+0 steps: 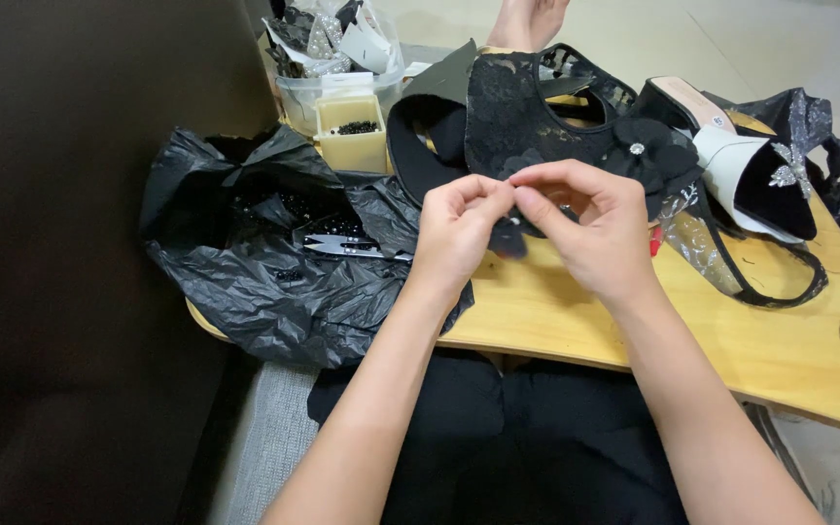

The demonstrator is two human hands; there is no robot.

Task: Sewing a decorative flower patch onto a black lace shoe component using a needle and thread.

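My left hand [457, 231] and my right hand [590, 226] meet fingertip to fingertip above the wooden table [780, 340]. Both pinch a small black fabric flower piece [509, 236] that hangs just below the fingers. Whether a needle or thread is between the fingertips cannot be seen. Right behind my hands lies a black lace shoe upper [527, 122] with a black flower and a small shiny stone [637, 149] on it.
A crumpled black plastic bag [245, 262] covers the table's left end, with small metal thread snips [342, 245] on it. Behind stand a clear container [308, 97] and a yellow box of black beads [352, 131]. A white-and-black shoe [760, 175] with a silver ornament lies at right.
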